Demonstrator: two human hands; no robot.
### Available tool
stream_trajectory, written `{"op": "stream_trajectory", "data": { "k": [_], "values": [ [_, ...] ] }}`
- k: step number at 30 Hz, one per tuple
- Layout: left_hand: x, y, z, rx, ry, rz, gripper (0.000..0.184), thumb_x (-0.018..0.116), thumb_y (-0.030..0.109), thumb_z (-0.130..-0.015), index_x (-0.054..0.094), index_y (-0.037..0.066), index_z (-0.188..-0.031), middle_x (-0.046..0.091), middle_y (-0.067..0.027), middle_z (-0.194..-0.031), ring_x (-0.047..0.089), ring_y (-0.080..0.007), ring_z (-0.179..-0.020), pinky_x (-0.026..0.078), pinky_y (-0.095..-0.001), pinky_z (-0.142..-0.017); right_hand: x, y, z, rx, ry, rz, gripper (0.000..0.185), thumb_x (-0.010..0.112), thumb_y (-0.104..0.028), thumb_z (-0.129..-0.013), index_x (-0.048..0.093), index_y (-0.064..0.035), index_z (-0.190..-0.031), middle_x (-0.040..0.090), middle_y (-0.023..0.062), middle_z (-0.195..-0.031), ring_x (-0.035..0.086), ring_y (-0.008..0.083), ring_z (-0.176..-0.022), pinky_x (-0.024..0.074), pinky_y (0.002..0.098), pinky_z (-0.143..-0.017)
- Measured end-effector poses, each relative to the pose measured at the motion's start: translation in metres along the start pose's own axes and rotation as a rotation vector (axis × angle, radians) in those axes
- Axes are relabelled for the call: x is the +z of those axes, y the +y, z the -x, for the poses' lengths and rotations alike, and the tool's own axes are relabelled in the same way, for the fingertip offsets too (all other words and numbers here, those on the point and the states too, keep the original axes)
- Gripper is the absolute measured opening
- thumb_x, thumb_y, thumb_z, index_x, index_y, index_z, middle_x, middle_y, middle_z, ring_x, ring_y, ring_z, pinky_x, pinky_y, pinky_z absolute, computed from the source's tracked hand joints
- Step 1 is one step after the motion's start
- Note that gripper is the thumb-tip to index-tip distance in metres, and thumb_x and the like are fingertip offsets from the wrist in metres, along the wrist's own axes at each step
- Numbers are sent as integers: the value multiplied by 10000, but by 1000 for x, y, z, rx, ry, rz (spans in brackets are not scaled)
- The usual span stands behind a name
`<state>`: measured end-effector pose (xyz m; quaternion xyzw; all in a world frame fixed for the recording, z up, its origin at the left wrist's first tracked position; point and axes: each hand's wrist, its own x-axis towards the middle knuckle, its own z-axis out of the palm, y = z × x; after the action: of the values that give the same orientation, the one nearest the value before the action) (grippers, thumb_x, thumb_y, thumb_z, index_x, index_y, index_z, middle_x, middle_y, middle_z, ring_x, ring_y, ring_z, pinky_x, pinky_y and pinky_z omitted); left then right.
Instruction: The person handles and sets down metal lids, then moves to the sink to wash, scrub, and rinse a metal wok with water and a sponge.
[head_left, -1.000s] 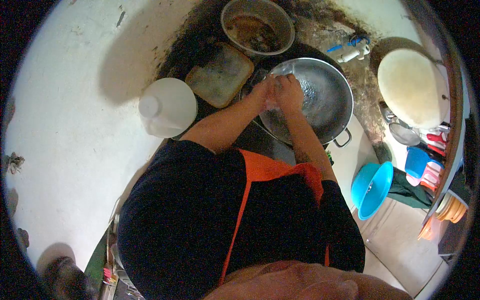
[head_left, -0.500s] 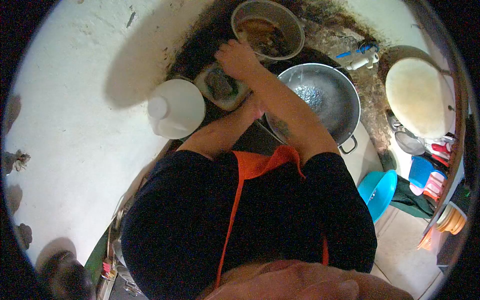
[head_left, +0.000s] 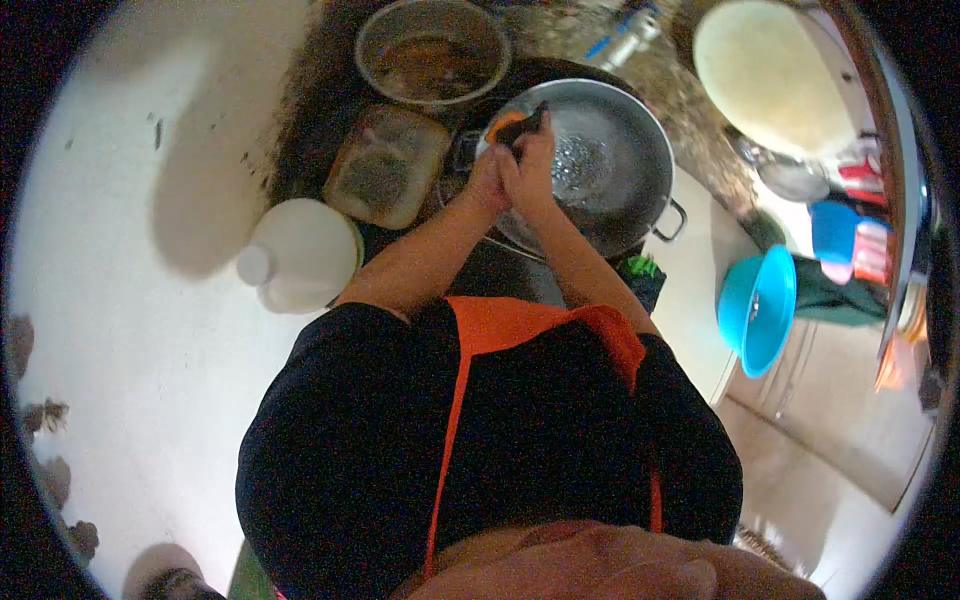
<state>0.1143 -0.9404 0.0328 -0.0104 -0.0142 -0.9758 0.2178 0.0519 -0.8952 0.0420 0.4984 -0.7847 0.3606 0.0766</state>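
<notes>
Together press left hand (head_left: 490, 182), right hand (head_left: 533, 165) — dark item (head_left: 520, 127) gripped — wok's right rim (head_left: 672, 165) distant.

Small orange-and-black item (head_left: 515, 127), type unclear, blurred, held slanting in the hands (head_left: 512, 180) over left side of wide round grey metal pan (head_left: 625, 165). Pan open side up, pale rim, loop handle at lower right, inside wet-looking, glistening near middle.

Wide pan (head_left: 610, 150): one is seen
Orange and black item (head_left: 513, 127): one is held
Left hand (head_left: 487, 182): one is shown
Right hand (head_left: 531, 165): one is shown
Round pot (head_left: 376, 75): one is seen
White jug (head_left: 305, 255): one is seen
Blue basin (head_left: 738, 305): one is seen
</notes>
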Motion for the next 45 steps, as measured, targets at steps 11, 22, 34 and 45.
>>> {"op": "stream_trajectory", "data": {
  "k": [11, 22, 34, 45],
  "values": [
    [24, -36, -32, -277, 254, -357, 424, 297, 369, -888, 432, 57, -1142, 497, -109, -1095, 472, -255, -1014, 356, -375, -883, -27, 35, -20, 865, 315, -602, 460, 467, -246, -820, 328, -8, -1188, 428, 198, -1059, 458, 346, -944, 332, 453, -877],
    [-2, -65, -17, -242, 141, -531, 403, 306, 361, -890, 394, 88, -1173, 460, -61, -1137, 427, -222, -1049, 321, -326, -918, -55, 77, -24, 1130, 206, -1100, 449, 329, -386, -858, 462, -10, -1064, 514, 242, -994, 481, 374, -947, 368, 381, -834],
    [3, -52, -26, -467, 149, -414, 467, 455, 456, -797, 445, 106, -1105, 549, -78, -1022, 566, -233, -879, 489, -391, -720, -120, 50, 7, 1053, -242, -1285, 237, 497, -283, -796, 565, -86, -907, 590, 70, -814, 574, 192, -685, 462, 370, -647],
    [24, -88, -46, -472, 290, -707, 258, 545, 306, -780, 535, 81, -906, 582, -59, -844, 576, -209, -667, 489, -381, -580, -176, 33, 21, 854, 308, -115, 402, 519, -419, -761, 596, -26, -804, 583, 205, -770, 577, 322, -752, 446, 372, -676]
  ]
}}
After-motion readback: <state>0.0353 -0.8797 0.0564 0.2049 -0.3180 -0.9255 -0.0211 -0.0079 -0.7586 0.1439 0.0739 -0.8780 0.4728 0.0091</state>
